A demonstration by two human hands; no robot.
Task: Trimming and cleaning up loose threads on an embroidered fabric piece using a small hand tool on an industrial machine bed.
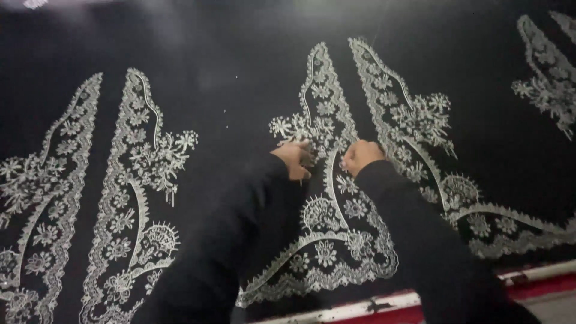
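**Both hands set on silver embroidery, black cloth**

The silver floral embroidery [327, 129] is worked in a tall, pointed panel on the black fabric [240, 60], which is stretched flat. Both hands are laid on the middle stretch of this panel.

The left hand [294, 159] is seen curled, its fingers [303, 147] bent down onto a cluster of stitched flowers; something thin may be pinched there, but it cannot be told from this view. The right hand [360, 157] is held just beside it, fingers folded inward against the cloth; whether anything is grasped cannot be told. A narrow curved band of stitching is seen between the two hands. Both arms are covered by black sleeves [240, 240].

Beyond the fingertips, the panel is seen tapering to its point. To the left of the fingers, well apart, a matching embroidered panel [132, 198] is noted; another is partly seen at far right [549, 78]. Behind the wrists, a red and white frame edge [372, 307] is noted.
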